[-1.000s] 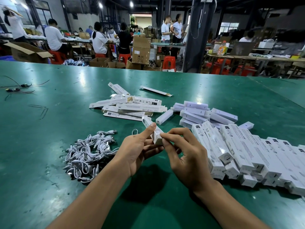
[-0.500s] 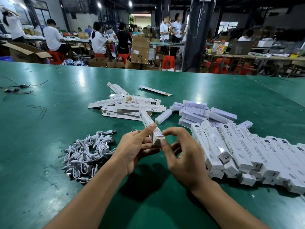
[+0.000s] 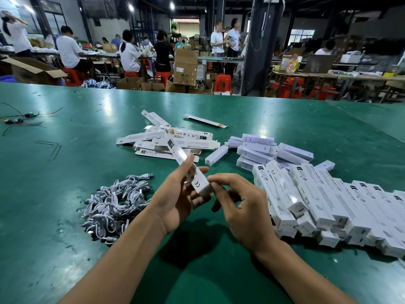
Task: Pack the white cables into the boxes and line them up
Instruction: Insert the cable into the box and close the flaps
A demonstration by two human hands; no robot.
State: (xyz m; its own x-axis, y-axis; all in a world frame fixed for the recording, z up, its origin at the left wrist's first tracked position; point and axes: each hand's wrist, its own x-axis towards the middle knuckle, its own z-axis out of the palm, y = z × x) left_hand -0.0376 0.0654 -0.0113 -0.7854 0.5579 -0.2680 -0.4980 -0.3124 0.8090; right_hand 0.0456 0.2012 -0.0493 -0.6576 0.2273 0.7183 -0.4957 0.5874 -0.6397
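We grip the slim white cardboard box [image 3: 192, 174] in our left hand [image 3: 175, 200], right of the tangled white cable heap [image 3: 116, 202]; our right hand [image 3: 241, 207] pinches its end. Skewed pressure may crumple the flap.

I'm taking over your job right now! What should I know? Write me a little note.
Left hand grips one box, tilted above the table.
Right hand pinches its near end; I cannot tell if the flap is closed.
White cables lie heaped at left; flat boxes lie beyond the hands.
Done: a row of closed boxes lined up at right.
Left: finish this box, add it to the row, pack the remaining cables.
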